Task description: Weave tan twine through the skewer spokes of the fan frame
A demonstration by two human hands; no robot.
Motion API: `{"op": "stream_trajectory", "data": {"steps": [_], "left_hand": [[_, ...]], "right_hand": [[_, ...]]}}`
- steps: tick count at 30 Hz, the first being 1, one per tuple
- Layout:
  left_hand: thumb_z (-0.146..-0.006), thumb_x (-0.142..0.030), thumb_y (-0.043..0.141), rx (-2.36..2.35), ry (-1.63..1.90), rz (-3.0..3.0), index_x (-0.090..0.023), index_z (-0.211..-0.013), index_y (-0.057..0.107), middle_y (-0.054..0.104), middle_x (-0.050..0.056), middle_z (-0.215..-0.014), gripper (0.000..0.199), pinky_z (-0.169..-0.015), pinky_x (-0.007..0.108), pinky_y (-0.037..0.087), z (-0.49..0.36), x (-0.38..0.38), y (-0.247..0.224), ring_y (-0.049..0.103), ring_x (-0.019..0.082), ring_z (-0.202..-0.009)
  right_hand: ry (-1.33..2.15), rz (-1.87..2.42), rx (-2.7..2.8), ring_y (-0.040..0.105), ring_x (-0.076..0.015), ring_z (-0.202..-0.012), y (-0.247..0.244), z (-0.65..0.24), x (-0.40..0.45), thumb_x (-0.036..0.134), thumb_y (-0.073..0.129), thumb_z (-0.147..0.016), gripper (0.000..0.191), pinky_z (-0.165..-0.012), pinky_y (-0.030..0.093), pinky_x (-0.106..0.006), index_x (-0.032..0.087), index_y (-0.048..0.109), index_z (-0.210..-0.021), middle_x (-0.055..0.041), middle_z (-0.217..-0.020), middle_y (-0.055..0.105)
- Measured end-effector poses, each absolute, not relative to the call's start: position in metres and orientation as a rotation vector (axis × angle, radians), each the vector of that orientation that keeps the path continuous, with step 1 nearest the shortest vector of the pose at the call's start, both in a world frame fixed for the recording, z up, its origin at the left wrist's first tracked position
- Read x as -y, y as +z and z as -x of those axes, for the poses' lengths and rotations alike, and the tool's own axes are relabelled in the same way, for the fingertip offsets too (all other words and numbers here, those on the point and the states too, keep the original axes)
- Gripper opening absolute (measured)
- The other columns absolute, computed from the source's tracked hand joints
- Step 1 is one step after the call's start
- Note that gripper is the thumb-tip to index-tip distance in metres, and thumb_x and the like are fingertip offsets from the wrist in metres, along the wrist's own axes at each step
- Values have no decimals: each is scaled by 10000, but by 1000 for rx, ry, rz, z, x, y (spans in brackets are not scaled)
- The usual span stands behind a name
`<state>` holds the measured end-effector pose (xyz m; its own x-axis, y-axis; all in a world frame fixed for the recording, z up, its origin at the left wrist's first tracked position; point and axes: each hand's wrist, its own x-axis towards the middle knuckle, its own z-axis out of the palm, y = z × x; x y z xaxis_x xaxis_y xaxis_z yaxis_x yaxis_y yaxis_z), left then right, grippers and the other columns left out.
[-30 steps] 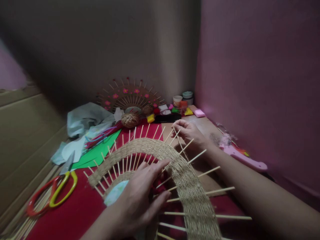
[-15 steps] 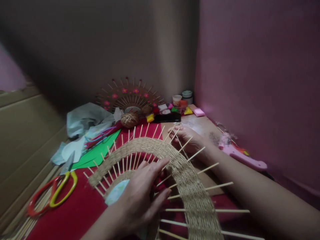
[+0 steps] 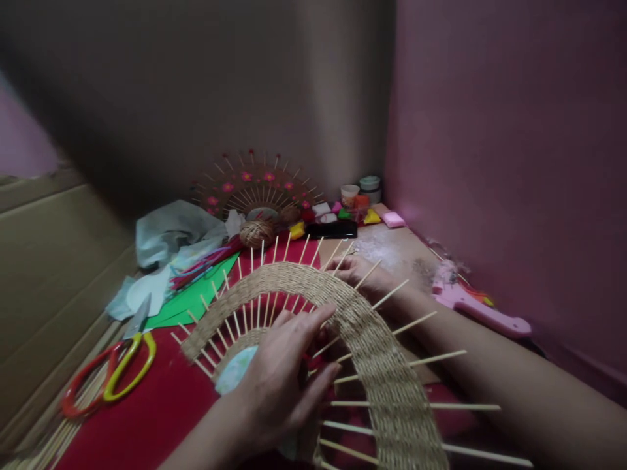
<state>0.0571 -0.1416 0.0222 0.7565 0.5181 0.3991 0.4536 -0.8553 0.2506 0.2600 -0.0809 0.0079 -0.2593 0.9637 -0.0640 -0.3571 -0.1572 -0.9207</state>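
Note:
A half-round woven fan (image 3: 396, 378), with pale sticks radiating through a band of twisted natural twine, is tilted up before me. My left hand (image 3: 277, 378) grips it from the inner side, index finger lying on the band and thumb across the sticks. At the fan's centre shows a light blue-green patch (image 3: 238, 370), partly covered by that hand. My right hand (image 3: 360, 274) is behind the outer stick tips at the upper right, its fingers drawn together at the twine. Sticks and band hide part of those fingertips, and the twine in them is hard to see.
Scissors (image 3: 130, 369) with red and yellow handles lie left on red cloth (image 3: 151, 405), near loose sticks. Behind are green sheets (image 3: 196, 300), a twine ball (image 3: 257, 233), a black phone (image 3: 332, 229) and a finished flowered fan (image 3: 255, 183). A pink glue gun (image 3: 475, 307) lies right.
My right hand has shifted from above the stick tips to behind them, and the twine strand from it is no longer clearly visible. My left hand keeps its hold. The view has shifted slightly.

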Motion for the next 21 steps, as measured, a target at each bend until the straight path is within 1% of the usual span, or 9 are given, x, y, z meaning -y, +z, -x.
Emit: {"op": "stream_trajectory", "data": {"steps": [3, 8, 14, 17, 21], "left_hand": [[-808, -240, 521, -770, 699, -2810, -212, -1351, 267, 581, 79, -1122, 600, -1024, 482, 319, -56, 142, 21, 558, 190, -998], [-801, -235, 527, -748, 737, -2814, -211, -1341, 287, 593, 84, -1108, 591, -1004, 493, 341, -57, 142, 22, 569, 193, -977], [-795, -214, 527, -685, 728, -2831, -202, -1335, 301, 597, 81, -1128, 585, -1011, 481, 343, -58, 147, 23, 561, 204, -1020], [-789, -200, 530, -629, 731, -2842, -199, -1325, 314, 610, 74, -1100, 578, -999, 471, 356, -59, 149, 23, 570, 200, -995], [-789, -190, 525, -613, 707, -2834, -196, -1316, 324, 618, 73, -1066, 565, -981, 466, 365, -62, 150, 25, 577, 194, -952]], "right_hand": [[1628, 909, 993, 531, -98, -480, 10, -261, 82, 148, 697, -577, 136, -487, 402, -219, 122, 611, -679, 11, -524, 591], [1455, 977, 1199, 517, -92, -514, 13, -263, 81, 164, 687, -586, 78, -492, 384, -212, 129, 647, -643, -1, -570, 614], [1231, 1034, 1174, 459, -85, -485, 6, -260, 72, 222, 651, -638, 76, -484, 345, -226, 153, 629, -615, 21, -532, 561], [1179, 959, 1189, 454, -88, -507, 6, -259, 70, 226, 640, -651, 68, -497, 343, -228, 166, 612, -635, 29, -557, 552], [952, 929, 1168, 483, -96, -579, 9, -257, 71, 221, 623, -677, 56, -529, 360, -224, 180, 594, -653, 23, -626, 564]]}}
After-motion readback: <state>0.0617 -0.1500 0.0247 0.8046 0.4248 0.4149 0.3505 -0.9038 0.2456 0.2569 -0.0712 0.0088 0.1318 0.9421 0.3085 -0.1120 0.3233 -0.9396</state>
